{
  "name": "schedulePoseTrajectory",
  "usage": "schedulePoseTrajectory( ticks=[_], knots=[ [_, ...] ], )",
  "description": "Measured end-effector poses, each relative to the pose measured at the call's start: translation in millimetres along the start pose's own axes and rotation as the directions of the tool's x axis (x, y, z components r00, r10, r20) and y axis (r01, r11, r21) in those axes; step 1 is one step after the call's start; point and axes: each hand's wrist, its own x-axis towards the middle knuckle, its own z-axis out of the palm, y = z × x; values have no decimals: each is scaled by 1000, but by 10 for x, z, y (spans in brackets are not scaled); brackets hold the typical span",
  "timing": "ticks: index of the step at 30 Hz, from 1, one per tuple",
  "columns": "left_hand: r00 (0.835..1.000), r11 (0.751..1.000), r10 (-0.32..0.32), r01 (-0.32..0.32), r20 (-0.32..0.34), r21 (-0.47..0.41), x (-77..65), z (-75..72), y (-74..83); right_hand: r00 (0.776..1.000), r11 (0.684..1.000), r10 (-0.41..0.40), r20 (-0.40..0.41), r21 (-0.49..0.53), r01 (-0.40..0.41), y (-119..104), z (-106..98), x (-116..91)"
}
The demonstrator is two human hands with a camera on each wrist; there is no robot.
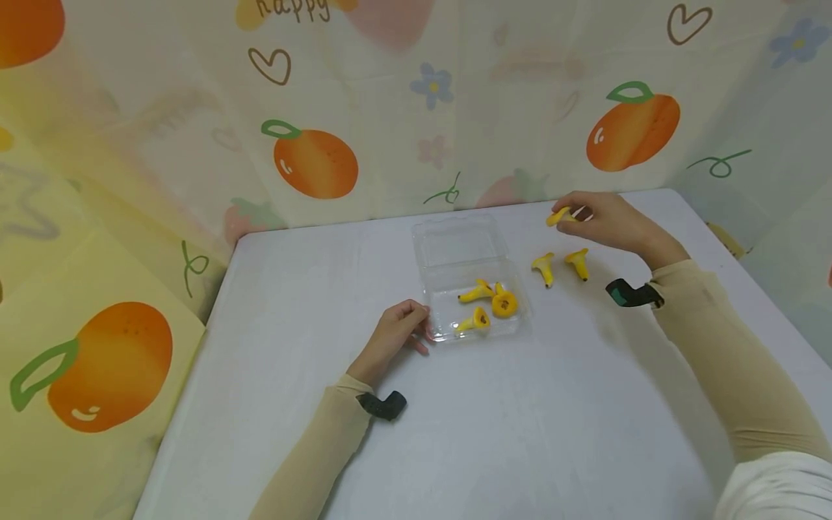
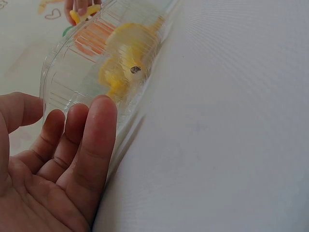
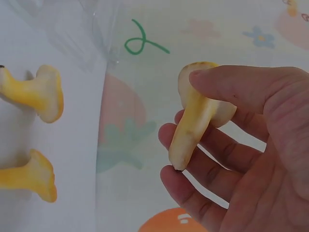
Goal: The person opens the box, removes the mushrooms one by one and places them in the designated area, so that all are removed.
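My right hand (image 1: pixel 601 217) pinches a yellow mushroom (image 3: pixel 190 125) above the far right part of the table, thumb on its stem just under the pale cap and fingers behind. Two more yellow mushrooms (image 1: pixel 543 269) (image 1: pixel 577 263) lie on the table below that hand. A clear plastic clamshell box (image 1: pixel 458 273) stands with its lid laid back, several yellow mushrooms (image 1: pixel 504 303) inside its front half. The left hand (image 1: pixel 398 328) grips the box at its front left corner, with thumb and fingers at the rim in the left wrist view.
A white-covered table (image 1: pixel 305 289) carries everything. Behind it and at the sides hangs a cream cloth (image 1: pixel 383 101) printed with oranges, hearts and flowers. Dark bands with cameras (image 1: pixel 383 406) sit on both wrists, over beige sleeves (image 1: pixel 728 354).
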Motion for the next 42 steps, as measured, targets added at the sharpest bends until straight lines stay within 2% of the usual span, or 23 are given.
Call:
schedulePoseTrajectory(
  ticks=[12,19,42],
  knots=[
    [1000,1000,-8,8,-15,-3,7,6,10,997,998,59,-47,-1,-59,200,-110,-55],
    [1000,1000,-15,15,-15,-2,13,-7,-3,994,995,96,-47,8,-95,305,-156,-98],
    [1000,1000,-5,5,-14,6,-4,15,14,985,988,150,-81,-11,-151,524,-236,-230]
  ],
)
